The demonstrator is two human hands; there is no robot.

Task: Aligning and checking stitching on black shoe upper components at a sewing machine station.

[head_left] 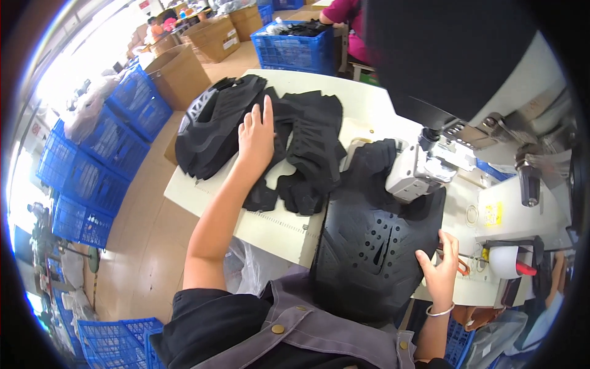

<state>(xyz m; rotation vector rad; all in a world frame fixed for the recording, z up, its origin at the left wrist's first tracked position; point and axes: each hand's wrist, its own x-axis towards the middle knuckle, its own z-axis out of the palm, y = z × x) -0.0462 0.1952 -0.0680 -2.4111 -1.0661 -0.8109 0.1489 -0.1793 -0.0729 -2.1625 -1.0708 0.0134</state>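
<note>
Near, right of centre: one black moulded panel, pierced with round holes and a slot, its near part against your apron, its far part beside the white machine head.

Near right: your right hand, thumb and fingers wide apart at the panel's right edge; whether they press, you cannot tell from here. An orange-handled tool lies just beyond – best kept clear of the panel edge.

Middle left: your left hand, fingers extended and holding nothing visible, over the heaped black pieces; contact is unclear. A second black heap lies to its right on the pale table.

Handling note: the panel looks broad and likely to sag – support its near end, keep it flat, and keep fingertips away from the machine head.

Far: one blue crate.
</note>
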